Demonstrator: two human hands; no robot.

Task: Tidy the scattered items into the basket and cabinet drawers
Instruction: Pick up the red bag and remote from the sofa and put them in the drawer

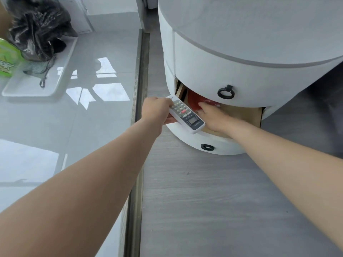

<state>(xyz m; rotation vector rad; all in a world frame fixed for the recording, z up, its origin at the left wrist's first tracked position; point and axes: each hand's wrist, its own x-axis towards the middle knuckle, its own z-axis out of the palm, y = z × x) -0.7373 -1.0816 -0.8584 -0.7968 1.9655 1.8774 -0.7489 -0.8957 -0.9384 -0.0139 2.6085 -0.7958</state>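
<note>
A round white cabinet [241, 43] stands on the grey wood floor, its lower drawer [219, 143] pulled out. My left hand [156, 110] grips a white remote control [186, 115] over the drawer's left rim, buttons facing up. Inside the drawer, my right hand [213, 117] lies palm down with its fingers spread, the fingertips touching red items [194, 101] at the back. The upper drawer [241, 80] with its black ring handle [225, 92] overhangs and hides much of the lower drawer's inside.
A metal floor strip [138, 112] separates glossy grey tiles on the left from the wood floor. At the far left a white tray [33, 86] holds a black plastic bag [39, 28] and a green package [7, 58].
</note>
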